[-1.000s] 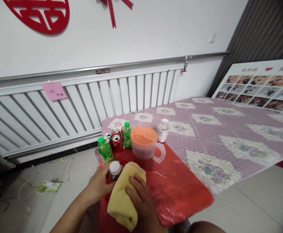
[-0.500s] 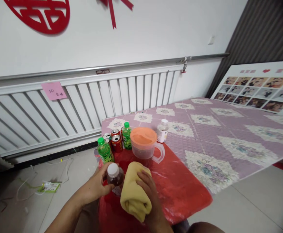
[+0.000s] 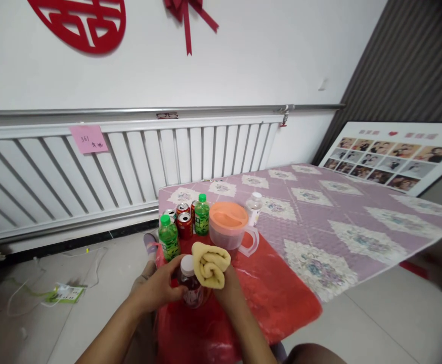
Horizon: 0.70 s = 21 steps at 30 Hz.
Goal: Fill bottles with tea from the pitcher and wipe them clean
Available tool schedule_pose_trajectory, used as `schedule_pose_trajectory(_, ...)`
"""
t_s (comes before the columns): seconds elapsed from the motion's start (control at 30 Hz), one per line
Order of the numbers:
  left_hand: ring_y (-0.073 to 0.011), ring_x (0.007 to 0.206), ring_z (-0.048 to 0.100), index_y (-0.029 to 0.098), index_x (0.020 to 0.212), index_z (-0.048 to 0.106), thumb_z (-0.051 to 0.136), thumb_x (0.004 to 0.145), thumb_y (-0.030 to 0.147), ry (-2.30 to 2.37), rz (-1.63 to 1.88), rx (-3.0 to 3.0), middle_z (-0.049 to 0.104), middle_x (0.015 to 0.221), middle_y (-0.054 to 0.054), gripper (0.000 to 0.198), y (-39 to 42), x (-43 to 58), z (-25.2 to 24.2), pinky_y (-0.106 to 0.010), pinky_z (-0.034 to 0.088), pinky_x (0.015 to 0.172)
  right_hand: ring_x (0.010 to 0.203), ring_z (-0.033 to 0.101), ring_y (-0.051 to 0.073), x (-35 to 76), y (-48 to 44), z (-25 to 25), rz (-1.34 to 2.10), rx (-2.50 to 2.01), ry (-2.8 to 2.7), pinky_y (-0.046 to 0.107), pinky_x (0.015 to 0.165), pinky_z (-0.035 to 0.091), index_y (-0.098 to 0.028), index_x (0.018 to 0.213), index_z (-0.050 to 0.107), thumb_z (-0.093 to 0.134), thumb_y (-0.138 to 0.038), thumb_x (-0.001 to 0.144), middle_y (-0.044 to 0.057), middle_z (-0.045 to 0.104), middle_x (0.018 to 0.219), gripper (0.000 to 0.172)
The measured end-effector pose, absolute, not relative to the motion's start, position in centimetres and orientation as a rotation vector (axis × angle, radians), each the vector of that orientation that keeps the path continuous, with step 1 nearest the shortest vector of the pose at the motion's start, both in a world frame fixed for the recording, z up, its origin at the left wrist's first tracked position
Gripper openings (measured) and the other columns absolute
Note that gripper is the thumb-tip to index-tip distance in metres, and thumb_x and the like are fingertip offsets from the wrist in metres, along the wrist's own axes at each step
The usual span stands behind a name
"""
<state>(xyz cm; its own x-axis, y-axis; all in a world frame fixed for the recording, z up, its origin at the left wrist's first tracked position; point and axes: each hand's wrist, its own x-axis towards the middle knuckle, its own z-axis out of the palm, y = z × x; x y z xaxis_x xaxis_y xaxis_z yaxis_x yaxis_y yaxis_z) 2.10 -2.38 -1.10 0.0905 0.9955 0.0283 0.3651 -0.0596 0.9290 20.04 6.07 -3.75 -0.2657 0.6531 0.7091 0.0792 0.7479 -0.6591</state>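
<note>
In the head view, your left hand (image 3: 159,287) is curled around a dark bottle (image 3: 192,294) with a white cap, thumb on the near side, just below the cap. Your right hand (image 3: 226,289) grips a rolled yellow cloth (image 3: 208,253), its spiral end facing you; the cloth hides most of your fingers. The roll is right beside the bottle's cap, on its right, and you cannot tell whether the two touch. The bottle is above the red plastic sheet (image 3: 277,303), near its left edge. Beyond your hands you have a pitcher (image 3: 221,237) with an orange lid (image 3: 228,216), two green bottles (image 3: 202,218), and several drink cans (image 3: 184,228) clustered between and behind them. A clear bottle (image 3: 254,210) stands just behind the pitcher, by the purple quilted cover (image 3: 272,237).
</note>
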Motion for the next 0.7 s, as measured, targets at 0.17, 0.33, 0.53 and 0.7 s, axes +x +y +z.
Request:
schedule_pose_trajectory(0.17, -0.0226, 0.103, 0.062, 0.019, 0.132, 0.046, 0.060, 0.064, 0.008, 1.383, 1.019, 1.587, 0.065, 0.120, -0.007, 0.070, -2.7, 2.3, -0.4, -0.035, 0.050, 0.092, 0.095, 0.068, 0.024, 20.8, 3.0, -3.6, 0.691, -0.610, -1.745, 0.035, 0.078, 0.059, -0.023, 0.127, 0.055, 0.058, -0.022, 0.086, 0.009, 0.070, 0.108, 0.041)
schedule_pose_trajectory(0.33, -0.0241, 0.104, 0.063, 0.017, 0.130, 0.048, 0.066, 0.070, 0.016, 1.392, 1.079, 1.554, 0.064, 0.124, -0.010, 0.063, -2.9, 2.7, -0.4, -0.037, 0.051, 0.094, 0.112, 0.062, 0.028, 21.7, -0.6, -6.1, 0.421, -0.751, -1.733, 0.041, 0.089, 0.057, -0.025, 0.124, 0.055, 0.062, -0.027, 0.085, 0.012, 0.064, 0.122, 0.040)
schedule_pose_trajectory(0.53, -0.0273, 0.121, 0.055, 0.020, 0.130, 0.049, 0.076, 0.066, 0.022, 1.343, 1.156, 1.432, 0.058, 0.133, -0.011, 0.069, -3.0, 2.9, -1.0, -0.037, 0.045, 0.103, 0.126, 0.051, 0.034, 22.3, -3.5, -5.8, 0.122, -0.632, -2.100, 0.045, 0.091, 0.056, -0.026, 0.116, 0.057, 0.071, -0.042, 0.077, 0.012, 0.061, 0.129, 0.044)
schedule_pose_trajectory(0.7, -0.0275, 0.119, 0.057, 0.019, 0.128, 0.050, 0.074, 0.068, 0.021, 1.305, 1.150, 1.446, 0.060, 0.132, -0.011, 0.065, -3.0, 2.8, -0.7, -0.037, 0.047, 0.102, 0.124, 0.054, 0.030, 22.3, -2.5, -6.4, 0.185, -0.665, -2.015, 0.041, 0.092, 0.056, -0.026, 0.112, 0.060, 0.067, -0.038, 0.082, 0.011, 0.062, 0.126, 0.033)
